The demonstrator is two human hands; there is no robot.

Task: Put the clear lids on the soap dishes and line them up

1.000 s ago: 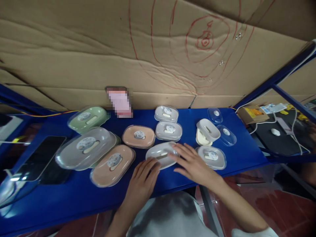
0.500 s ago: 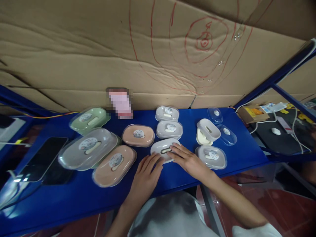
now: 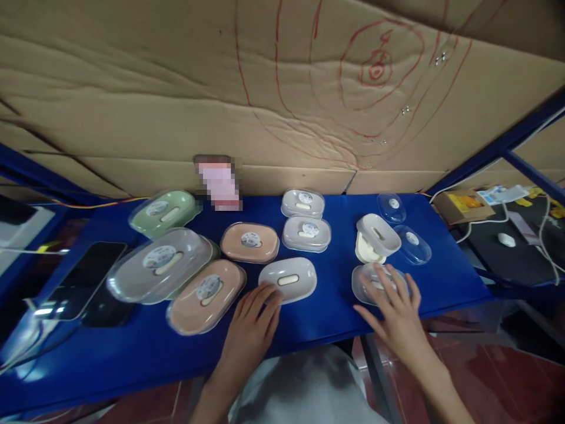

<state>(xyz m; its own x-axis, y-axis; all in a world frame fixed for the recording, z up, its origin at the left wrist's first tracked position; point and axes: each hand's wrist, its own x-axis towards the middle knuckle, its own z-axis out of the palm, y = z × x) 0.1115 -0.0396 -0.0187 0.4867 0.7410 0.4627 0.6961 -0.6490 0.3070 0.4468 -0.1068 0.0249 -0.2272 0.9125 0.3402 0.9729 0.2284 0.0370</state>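
Observation:
A pale grey oval dish, like a soap dish [image 3: 304, 285], lies uncovered on the table with a cream slot piece in its middle. My left hand [image 3: 253, 315] rests at its near-left rim, fingers loosely bent and touching the edge. Over a grey dish with a clear lid [image 3: 359, 285], my right hand [image 3: 395, 309] is spread open; whether it touches the lid I cannot tell. Just behind, another uncovered grey dish [image 3: 386, 237] leans on a cream piece [image 3: 366, 250]. Beside it lie two clear lids, one farther back [image 3: 388, 209] and one nearer [image 3: 417, 246].
Lidded dishes stand around: two grey ones [image 3: 304, 238] at centre, peach ones [image 3: 249, 238], a large grey one [image 3: 176, 259] and a green one [image 3: 163, 215]. Phones [image 3: 88, 274] with cables lie left on the blue table [image 3: 168, 365]. A cardboard wall [image 3: 176, 88] closes the back.
My right hand has left the uncovered dish and moved right to the lidded grey dish, its fingers spreading. The cream piece now shows plainly in the uncovered dish's slot. My left hand stays near.

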